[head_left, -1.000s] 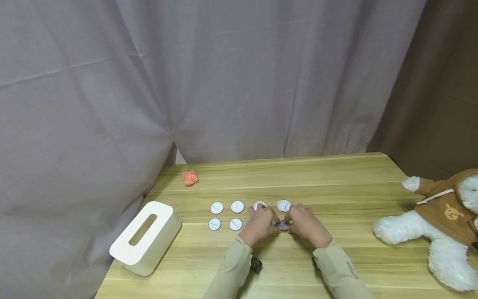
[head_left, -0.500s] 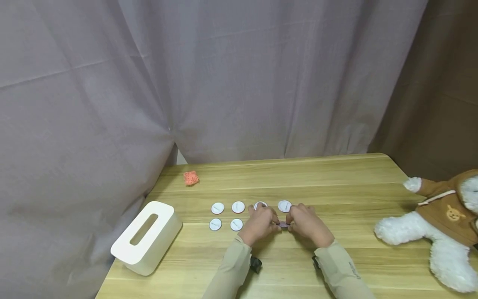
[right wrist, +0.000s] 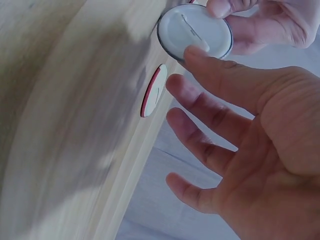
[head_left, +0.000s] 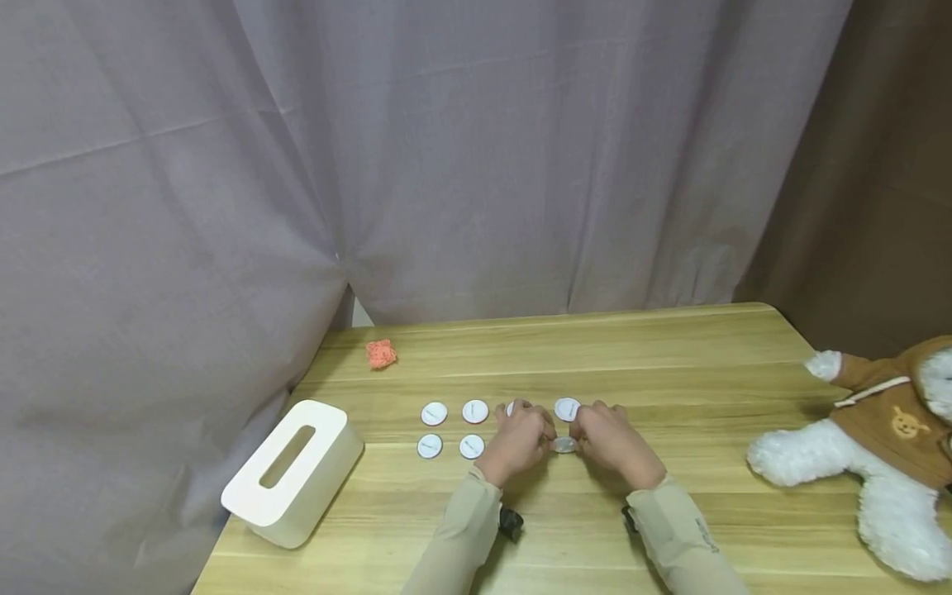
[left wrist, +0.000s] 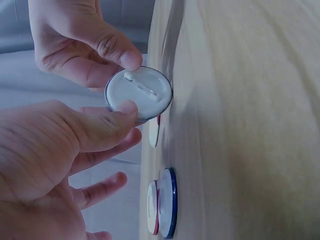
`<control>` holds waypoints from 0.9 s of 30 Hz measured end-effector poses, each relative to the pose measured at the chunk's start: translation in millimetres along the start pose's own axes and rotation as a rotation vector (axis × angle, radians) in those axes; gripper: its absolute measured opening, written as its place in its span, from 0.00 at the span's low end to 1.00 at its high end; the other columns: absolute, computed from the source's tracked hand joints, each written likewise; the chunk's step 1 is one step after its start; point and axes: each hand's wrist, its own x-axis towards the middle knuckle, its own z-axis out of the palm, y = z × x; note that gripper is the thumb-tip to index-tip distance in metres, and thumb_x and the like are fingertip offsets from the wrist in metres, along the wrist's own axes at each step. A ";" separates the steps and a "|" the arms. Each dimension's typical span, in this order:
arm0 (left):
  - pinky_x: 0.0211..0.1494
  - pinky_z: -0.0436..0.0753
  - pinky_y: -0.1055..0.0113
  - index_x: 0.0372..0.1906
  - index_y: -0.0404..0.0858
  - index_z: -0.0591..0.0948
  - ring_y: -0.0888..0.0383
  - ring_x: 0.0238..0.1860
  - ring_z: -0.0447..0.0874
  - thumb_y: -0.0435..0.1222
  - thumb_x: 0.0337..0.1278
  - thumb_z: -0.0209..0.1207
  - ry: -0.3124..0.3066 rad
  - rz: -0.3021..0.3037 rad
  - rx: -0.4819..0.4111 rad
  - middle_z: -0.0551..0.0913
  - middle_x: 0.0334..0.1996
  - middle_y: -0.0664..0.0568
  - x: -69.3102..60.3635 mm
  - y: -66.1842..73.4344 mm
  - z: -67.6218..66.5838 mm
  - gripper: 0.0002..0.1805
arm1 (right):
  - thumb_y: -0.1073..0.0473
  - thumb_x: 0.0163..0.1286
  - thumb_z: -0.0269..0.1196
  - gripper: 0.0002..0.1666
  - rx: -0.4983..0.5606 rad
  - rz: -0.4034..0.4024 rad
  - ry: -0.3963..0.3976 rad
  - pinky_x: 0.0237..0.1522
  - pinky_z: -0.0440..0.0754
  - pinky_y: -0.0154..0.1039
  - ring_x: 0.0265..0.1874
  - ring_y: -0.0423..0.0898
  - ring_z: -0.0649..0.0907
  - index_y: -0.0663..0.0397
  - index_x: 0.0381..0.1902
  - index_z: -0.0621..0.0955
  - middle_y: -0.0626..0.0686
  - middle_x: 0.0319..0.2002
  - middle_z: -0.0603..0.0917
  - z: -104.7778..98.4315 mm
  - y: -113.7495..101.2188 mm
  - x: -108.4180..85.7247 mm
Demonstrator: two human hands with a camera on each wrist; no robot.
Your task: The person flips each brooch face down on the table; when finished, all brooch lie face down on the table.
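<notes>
A round pin-back button badge (head_left: 564, 445) is held between both hands just above the wooden table. Its white back, with the pin bar across it, faces up toward me. My left hand (head_left: 519, 442) pinches one edge; in the left wrist view the thumb lies on the badge's back (left wrist: 150, 106). The opposite edge is pinched by my right hand (head_left: 611, 442), whose other fingers spread apart in the right wrist view. Several more badges lie white side up in two rows, among them one (head_left: 568, 408) beyond my right hand and one (head_left: 472, 446) left of my left hand.
A white tissue box (head_left: 290, 471) stands on the left of the wooden table (head_left: 632, 364). An orange scrunched item (head_left: 381, 354) lies near the back left. On the right sits a white plush toy (head_left: 885, 446) in a brown hoodie. Grey curtain hangs behind.
The held badge has turned over between my fingers: its purple face showed earlier, and now its white back shows. Both hands have stayed almost in place.
</notes>
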 end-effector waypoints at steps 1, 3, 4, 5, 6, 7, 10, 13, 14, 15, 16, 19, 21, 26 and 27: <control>0.54 0.68 0.30 0.26 0.49 0.90 0.50 0.49 0.76 0.32 0.48 0.71 -0.003 -0.005 0.003 0.87 0.40 0.59 0.5 0.3 0.3 0.06 | 0.70 0.52 0.70 0.13 0.000 -0.006 0.003 0.37 0.70 0.54 0.27 0.47 0.75 0.48 0.15 0.82 0.43 0.22 0.79 0.0 0.0 0.5; 0.54 0.68 0.31 0.24 0.48 0.90 0.50 0.49 0.76 0.31 0.48 0.70 -0.009 -0.016 0.009 0.87 0.40 0.59 1.1 0.9 1.2 0.07 | 0.71 0.52 0.68 0.16 0.002 -0.010 0.003 0.36 0.69 0.53 0.27 0.46 0.74 0.48 0.14 0.80 0.42 0.20 0.77 0.5 -0.1 1.5; 0.54 0.68 0.31 0.24 0.48 0.89 0.50 0.49 0.76 0.31 0.47 0.70 -0.010 -0.022 0.011 0.86 0.40 0.59 1.4 1.1 1.8 0.07 | 0.72 0.52 0.68 0.16 0.005 -0.009 0.002 0.36 0.69 0.52 0.26 0.46 0.73 0.48 0.13 0.79 0.42 0.19 0.77 0.8 -0.3 1.9; 0.54 0.68 0.32 0.23 0.48 0.89 0.51 0.49 0.75 0.30 0.47 0.69 -0.012 -0.028 0.016 0.86 0.39 0.58 1.6 1.4 2.5 0.08 | 0.72 0.52 0.67 0.17 0.007 -0.008 0.001 0.36 0.68 0.52 0.26 0.46 0.73 0.48 0.13 0.78 0.42 0.19 0.76 1.0 -0.4 2.3; 0.54 0.68 0.33 0.23 0.48 0.88 0.51 0.49 0.75 0.30 0.46 0.69 -0.014 -0.034 0.020 0.86 0.39 0.59 2.1 1.5 3.5 0.08 | 0.72 0.52 0.67 0.17 0.008 -0.005 -0.001 0.37 0.68 0.52 0.26 0.46 0.73 0.48 0.13 0.77 0.42 0.19 0.76 1.3 -0.5 2.5; 0.54 0.68 0.34 0.22 0.47 0.88 0.51 0.49 0.75 0.30 0.46 0.69 -0.015 -0.040 0.022 0.86 0.39 0.59 2.5 1.6 4.3 0.08 | 0.72 0.52 0.68 0.17 0.010 -0.001 0.001 0.37 0.69 0.52 0.26 0.46 0.73 0.48 0.13 0.78 0.43 0.19 0.77 1.7 -0.5 2.7; 0.54 0.68 0.36 0.20 0.47 0.87 0.51 0.49 0.74 0.29 0.44 0.68 -0.026 -0.059 0.017 0.85 0.39 0.58 3.7 2.0 6.7 0.09 | 0.71 0.52 0.69 0.16 0.004 0.011 0.003 0.36 0.70 0.53 0.26 0.46 0.74 0.49 0.15 0.78 0.44 0.20 0.78 2.8 -0.4 3.2; 0.55 0.67 0.35 0.18 0.47 0.85 0.51 0.48 0.73 0.30 0.44 0.68 -0.050 -0.084 -0.001 0.84 0.38 0.58 4.3 3.0 8.0 0.09 | 0.70 0.52 0.70 0.14 0.003 0.020 0.000 0.36 0.70 0.54 0.26 0.46 0.75 0.50 0.16 0.80 0.44 0.21 0.78 4.7 0.2 3.4; 0.55 0.66 0.35 0.18 0.47 0.84 0.51 0.48 0.73 0.30 0.45 0.68 -0.058 -0.090 -0.004 0.83 0.37 0.58 4.3 3.5 8.0 0.10 | 0.71 0.52 0.70 0.14 0.002 0.023 -0.003 0.36 0.71 0.54 0.26 0.47 0.75 0.50 0.16 0.79 0.44 0.20 0.78 5.4 0.4 3.7; 0.54 0.67 0.35 0.17 0.47 0.84 0.51 0.47 0.73 0.31 0.46 0.68 -0.067 -0.097 -0.004 0.83 0.37 0.58 4.3 4.1 7.9 0.10 | 0.71 0.51 0.70 0.14 -0.001 0.027 -0.006 0.36 0.71 0.54 0.26 0.47 0.75 0.50 0.16 0.79 0.44 0.20 0.78 6.3 0.8 4.0; 0.54 0.67 0.34 0.17 0.48 0.83 0.51 0.47 0.73 0.32 0.46 0.68 -0.076 -0.102 -0.003 0.83 0.36 0.58 4.2 4.7 7.8 0.11 | 0.70 0.51 0.70 0.13 0.001 0.031 -0.008 0.36 0.71 0.54 0.26 0.47 0.75 0.50 0.17 0.79 0.44 0.20 0.78 7.0 1.0 4.2; 0.53 0.67 0.36 0.15 0.48 0.81 0.50 0.46 0.73 0.34 0.49 0.68 -0.094 -0.110 0.018 0.82 0.34 0.57 4.8 6.1 6.7 0.12 | 0.71 0.50 0.70 0.14 -0.005 0.039 -0.005 0.36 0.70 0.54 0.26 0.47 0.74 0.50 0.16 0.78 0.44 0.20 0.76 9.2 2.4 5.4; 0.53 0.67 0.36 0.16 0.48 0.81 0.49 0.47 0.73 0.36 0.50 0.68 -0.103 -0.119 0.040 0.82 0.34 0.56 5.5 6.7 5.6 0.12 | 0.71 0.49 0.70 0.14 -0.013 0.039 0.008 0.35 0.70 0.54 0.26 0.47 0.74 0.50 0.16 0.77 0.44 0.20 0.76 10.0 2.4 6.1; 0.52 0.68 0.39 0.18 0.48 0.83 0.47 0.48 0.72 0.41 0.47 0.71 -0.105 -0.146 0.078 0.82 0.37 0.54 7.5 5.7 7.0 0.10 | 0.72 0.49 0.68 0.16 -0.022 0.030 0.050 0.35 0.70 0.55 0.25 0.48 0.76 0.48 0.14 0.76 0.44 0.19 0.76 11.3 0.3 7.6; 0.52 0.68 0.40 0.19 0.48 0.83 0.47 0.47 0.72 0.42 0.47 0.72 -0.103 -0.152 0.080 0.82 0.38 0.54 7.5 5.6 7.3 0.09 | 0.73 0.49 0.67 0.16 -0.022 0.033 0.051 0.35 0.70 0.55 0.26 0.49 0.76 0.48 0.13 0.76 0.45 0.19 0.76 11.6 -0.2 8.0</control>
